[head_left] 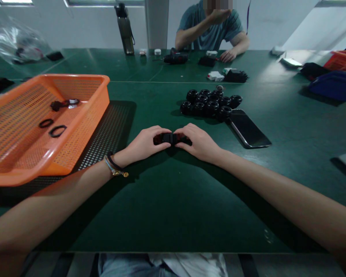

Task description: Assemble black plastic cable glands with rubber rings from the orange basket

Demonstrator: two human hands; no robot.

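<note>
Between both hands, low over the green table (173,207), is a small black part (168,138) whose exact kind I cannot make out. My left hand (150,142) pinches its left end between thumb and fingers; a dark band and a bracelet circle that wrist. At the opposite end, my right hand (197,142) grips it the same way. The fingers cover much of the part. Just beyond my right hand stands a cluster of several round, glossy black parts (212,103). A smartphone (249,129) with a dark screen lies touching or very near that cluster.
An orange perforated basket (106,96) on the left holds black rings (57,131) and a small dark piece. Farther back are a water bottle (124,30), a power drill (175,57), small boxes and a plastic bag (23,42). A person (213,27) sits opposite. Blue bin (334,85) at right.
</note>
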